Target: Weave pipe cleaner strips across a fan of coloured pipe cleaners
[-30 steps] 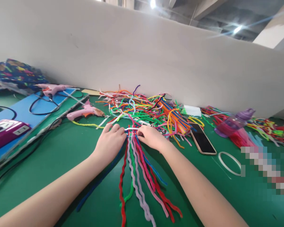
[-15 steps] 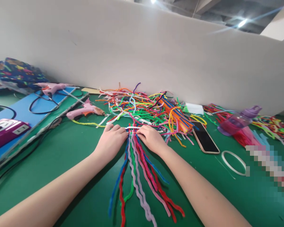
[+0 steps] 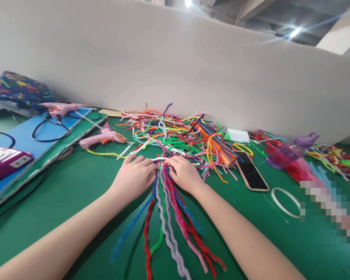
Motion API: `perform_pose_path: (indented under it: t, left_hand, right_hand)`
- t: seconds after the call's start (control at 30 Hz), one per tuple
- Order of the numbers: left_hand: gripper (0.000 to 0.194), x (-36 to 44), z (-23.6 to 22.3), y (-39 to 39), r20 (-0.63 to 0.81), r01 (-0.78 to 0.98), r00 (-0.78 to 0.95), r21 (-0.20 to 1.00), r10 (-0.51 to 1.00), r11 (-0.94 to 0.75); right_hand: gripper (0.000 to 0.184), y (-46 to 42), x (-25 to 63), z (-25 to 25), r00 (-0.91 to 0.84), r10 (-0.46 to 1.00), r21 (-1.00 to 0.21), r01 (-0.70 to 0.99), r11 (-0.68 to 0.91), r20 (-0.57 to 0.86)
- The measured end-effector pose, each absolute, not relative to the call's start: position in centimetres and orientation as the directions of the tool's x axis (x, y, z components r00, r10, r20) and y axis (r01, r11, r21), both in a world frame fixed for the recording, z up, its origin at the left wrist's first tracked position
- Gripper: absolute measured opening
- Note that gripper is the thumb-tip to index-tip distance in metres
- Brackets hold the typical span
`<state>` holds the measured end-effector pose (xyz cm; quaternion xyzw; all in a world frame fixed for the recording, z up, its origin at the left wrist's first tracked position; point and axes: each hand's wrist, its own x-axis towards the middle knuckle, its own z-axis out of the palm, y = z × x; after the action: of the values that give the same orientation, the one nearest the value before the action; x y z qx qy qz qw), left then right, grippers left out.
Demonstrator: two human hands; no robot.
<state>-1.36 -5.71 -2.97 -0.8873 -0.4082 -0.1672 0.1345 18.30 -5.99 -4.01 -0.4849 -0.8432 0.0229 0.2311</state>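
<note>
My left hand [image 3: 137,171] and my right hand [image 3: 183,172] meet near the table's middle, fingers bent and closed around the top of a bundle of pipe cleaners [image 3: 166,217]. A white strip [image 3: 160,158] runs across between the two hands at the bundle's upper end. Wavy strands in blue, red, green, lilac and pink fan out from there toward me, their lower ends loose. The fingertips partly hide where the strands join the strip.
Behind my hands lies a heap of coloured pipe cleaners [image 3: 163,130]. Left are a pink glue gun [image 3: 100,136], a second glue gun [image 3: 62,109] and a purple power strip [image 3: 10,163]. Right are a phone [image 3: 253,173], a white ring [image 3: 284,202] and a purple bottle [image 3: 291,149].
The blue strand's loose end has swung out to the left. Both hands have shifted slightly, and the fingers have closed lower over the bundle's top.
</note>
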Motion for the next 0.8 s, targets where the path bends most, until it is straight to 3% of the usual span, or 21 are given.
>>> perform_pose_path:
  t: [0.13, 0.3, 0.8]
  left_hand:
    - [0.029, -1.4, -3.0, -5.5, 0.386, 0.783, 0.587, -0.047, 0.711, -0.620]
    - [0.018, -1.8, -3.5, -4.9, 0.361, 0.771, 0.585, 0.031, 0.726, -0.636]
    - [0.023, -1.7, -4.2, -4.2, 0.325, 0.754, 0.602, 0.069, 0.730, -0.653]
  right_hand:
    - [0.020, -6.1, 18.2, -3.9, -0.426, 0.831, -0.286, 0.797, 0.532, 0.358]
    - [0.017, -6.0, 18.2, -3.9, -0.425, 0.842, -0.349, 0.774, 0.528, 0.332]
    - [0.013, -5.8, 18.0, -4.3, -0.393, 0.853, -0.403, 0.759, 0.512, 0.344]
